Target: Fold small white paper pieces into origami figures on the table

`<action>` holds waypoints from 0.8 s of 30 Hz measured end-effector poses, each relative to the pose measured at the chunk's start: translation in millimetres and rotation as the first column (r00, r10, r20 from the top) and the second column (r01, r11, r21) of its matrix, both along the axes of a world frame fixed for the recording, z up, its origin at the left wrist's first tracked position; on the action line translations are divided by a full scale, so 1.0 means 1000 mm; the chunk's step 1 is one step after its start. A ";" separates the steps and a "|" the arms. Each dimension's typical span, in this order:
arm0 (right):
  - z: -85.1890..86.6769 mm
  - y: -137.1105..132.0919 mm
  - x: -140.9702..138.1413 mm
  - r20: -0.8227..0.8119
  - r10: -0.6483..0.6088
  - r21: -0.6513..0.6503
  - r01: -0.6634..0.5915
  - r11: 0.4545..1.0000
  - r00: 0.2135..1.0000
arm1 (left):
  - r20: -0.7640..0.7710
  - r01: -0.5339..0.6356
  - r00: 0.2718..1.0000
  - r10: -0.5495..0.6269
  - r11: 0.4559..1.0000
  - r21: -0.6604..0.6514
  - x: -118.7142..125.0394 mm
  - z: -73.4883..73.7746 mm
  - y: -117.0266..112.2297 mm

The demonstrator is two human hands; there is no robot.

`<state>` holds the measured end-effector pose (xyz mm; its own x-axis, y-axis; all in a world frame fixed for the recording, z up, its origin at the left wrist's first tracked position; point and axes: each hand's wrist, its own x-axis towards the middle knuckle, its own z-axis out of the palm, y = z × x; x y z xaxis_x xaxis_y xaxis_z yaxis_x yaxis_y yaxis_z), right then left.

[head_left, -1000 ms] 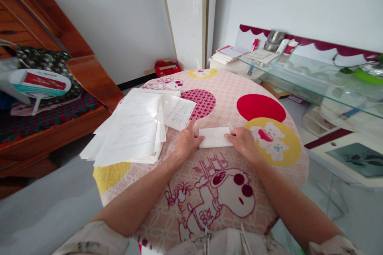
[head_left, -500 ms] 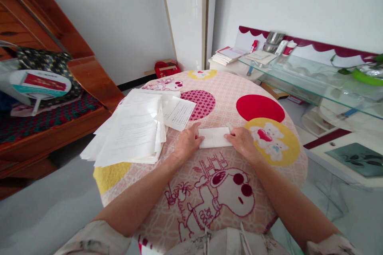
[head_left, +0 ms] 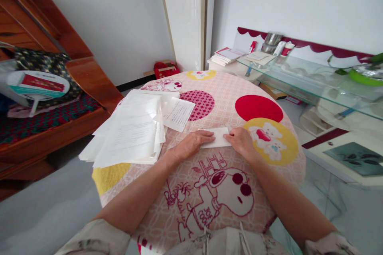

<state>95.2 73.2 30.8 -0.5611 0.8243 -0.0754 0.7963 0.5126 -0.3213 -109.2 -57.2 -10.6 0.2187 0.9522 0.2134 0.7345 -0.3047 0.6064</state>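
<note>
Left hand (head_left: 193,143), just right of the paper pile (head_left: 128,129): fingers extended together over the near-pile end of the white paper (head_left: 220,137); thumb grip unclear, so cannot tell whether it pinches or only presses. Right hand (head_left: 241,140), on the side away from the pile: thumb on the paper's far-from-pile end, fingers curled; pinch or plain pressure, cannot tell. Handling, in judgement: best kept anchored at one end while the other hand presses evenly along the length, edges squared, so the layers neither skew nor ruck on the soft cloth. White paper, one: small oblong, plain, unprinted where visible, apparently folded, lying flat to the right of the pile, apart from it. Printed slip (head_left: 178,114), one: dark lines of text, jutting from the pile's right edge. Tablecloth (head_left: 223,107), one: pink, patterned, spread beneath the pile and beyond it.
</note>
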 end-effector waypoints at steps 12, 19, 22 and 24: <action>0.013 -0.012 0.005 -0.363 0.133 0.034 -0.130 0.991 0.922 | -0.133 0.094 0.986 -0.103 0.993 -0.076 0.008 0.011 0.000; 0.003 -0.011 -0.001 -0.269 0.151 -0.256 -0.222 0.941 0.951 | -0.150 0.088 0.984 -0.099 0.993 -0.081 0.010 0.017 -0.003; 0.003 -0.010 0.000 -0.262 0.157 -0.274 -0.229 0.934 0.952 | -0.121 0.086 0.988 -0.096 0.993 -0.087 0.008 0.019 -0.005; 0.004 -0.013 0.000 -0.252 0.178 -0.243 -0.240 0.940 0.951 | -0.102 0.079 0.991 -0.089 0.992 -0.098 0.007 0.020 -0.005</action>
<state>95.3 60.5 35.1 -0.7462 0.6530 -0.1295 0.5723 0.5299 -0.6258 -102.3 -62.1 8.9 0.3157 0.9440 0.0955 0.7705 -0.3138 0.5549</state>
